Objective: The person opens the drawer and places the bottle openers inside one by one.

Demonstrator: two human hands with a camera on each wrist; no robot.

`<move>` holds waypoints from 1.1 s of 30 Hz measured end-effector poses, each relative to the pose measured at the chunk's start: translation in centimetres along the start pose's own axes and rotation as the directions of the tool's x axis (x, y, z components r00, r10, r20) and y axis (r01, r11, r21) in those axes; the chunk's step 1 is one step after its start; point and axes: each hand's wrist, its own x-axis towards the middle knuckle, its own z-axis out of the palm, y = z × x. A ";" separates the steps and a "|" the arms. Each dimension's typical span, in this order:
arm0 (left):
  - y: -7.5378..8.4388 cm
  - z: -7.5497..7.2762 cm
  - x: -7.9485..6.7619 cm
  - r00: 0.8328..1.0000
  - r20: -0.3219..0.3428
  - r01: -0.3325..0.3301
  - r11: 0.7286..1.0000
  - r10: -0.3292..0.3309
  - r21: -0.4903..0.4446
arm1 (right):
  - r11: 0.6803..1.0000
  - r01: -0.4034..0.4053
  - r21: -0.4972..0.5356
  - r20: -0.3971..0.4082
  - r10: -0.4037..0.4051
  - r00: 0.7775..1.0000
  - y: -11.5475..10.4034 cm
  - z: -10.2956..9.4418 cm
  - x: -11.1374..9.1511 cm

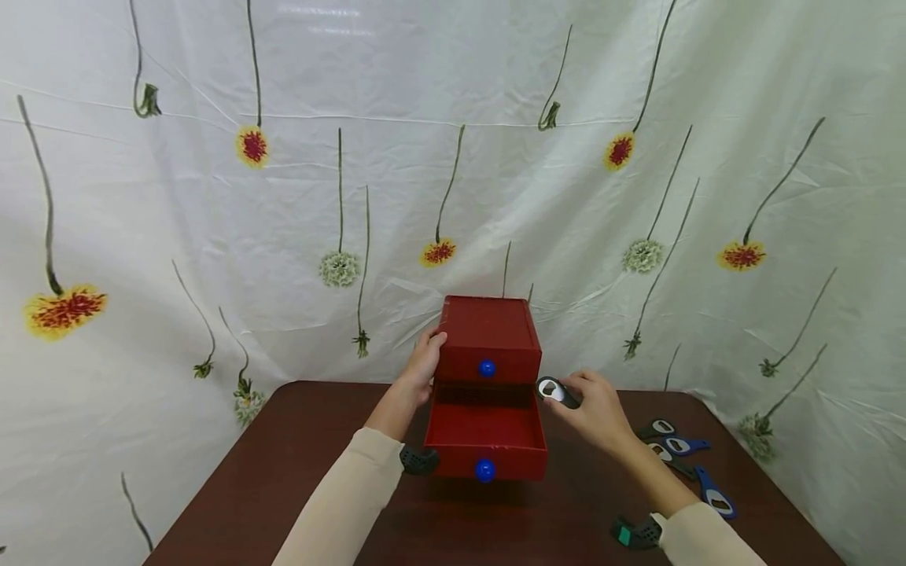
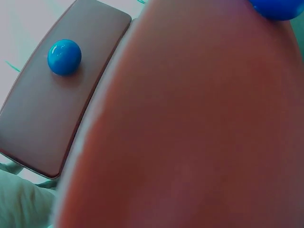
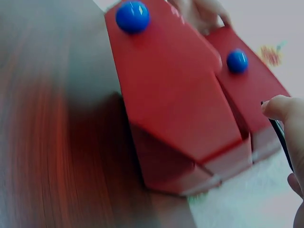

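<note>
Flower-printed cloth (image 1: 453, 86) is backing the tabletop (image 1: 304, 448) where the left hand (image 1: 421, 365), finger curl unclear, is bracing a red drawer cabinet (image 1: 488, 321), lower drawer (image 1: 453, 464) already open, while the right hand (image 1: 596, 405) is pinching a black bottle opener (image 1: 563, 395) just outside, four more openers (image 1: 706, 479) lying nearby.

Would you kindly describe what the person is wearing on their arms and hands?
The left sleeve and right sleeve are plain, cream-coloured and long. A dark wrist strap shows at the left cuff; a similar dark band at the right has a green part. Left hand and right hand are gloveless.
</note>
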 end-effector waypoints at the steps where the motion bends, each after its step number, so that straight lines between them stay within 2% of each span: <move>1: 0.0 0.0 0.0 1.000 0.002 0.002 1.000 -0.002 -0.001 | 1.000 0.006 0.006 0.013 -0.006 1.000 -0.6 0.0 0.2; 10: 0.2 -0.1 0.1 1.000 -0.003 -0.005 1.000 0.005 0.012 | 0.992 0.110 0.058 0.112 -0.116 0.987 -5.0 1.6 1.4; 15: 0.0 -0.2 0.0 1.000 0.002 -0.003 1.000 0.003 0.010 | 0.990 0.124 0.070 0.158 -0.133 0.978 -6.5 3.2 1.8; 24: -0.1 0.0 -0.1 1.000 0.001 -0.027 1.000 0.027 -0.009 | 0.987 0.159 0.028 0.256 -0.160 0.953 -8.6 5.7 2.3; 33: -0.2 -0.2 -0.2 1.000 -0.013 -0.024 0.999 0.024 0.024 | 0.973 0.225 -0.054 0.337 -0.194 0.921 -10.1 7.3 3.2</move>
